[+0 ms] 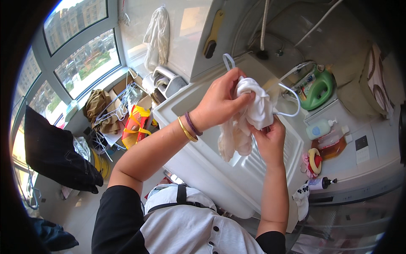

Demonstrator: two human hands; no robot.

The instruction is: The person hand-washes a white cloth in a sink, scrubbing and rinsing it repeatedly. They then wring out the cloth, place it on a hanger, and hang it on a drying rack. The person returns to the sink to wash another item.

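Note:
My left hand (226, 100) grips the upper part of a bunched white cloth item (255, 103), its thumb pressed across the fabric. From below, my right hand (269, 139) pinches the lower edge of the same bundle. A thinner, cream-coloured length of cloth (234, 139) hangs down between the hands. A pale, thin clothes hanger (298, 101) appears to run through or behind the bundle; its curved hook juts out to the right, and a narrow loop shows above my left hand. Folds and fingers hide its middle. Beneath the hands lies a white laundry sink (203, 168) with a ribbed washboard (287, 158).
On the right ledge are a green plastic container (320, 90), pump bottle (318, 129) and amber bottle (334, 147). A brush (214, 35) hangs on the wall. Wire hangers (122, 104) crowd the left corner by the window. Dark trousers (57, 152) hang at far left.

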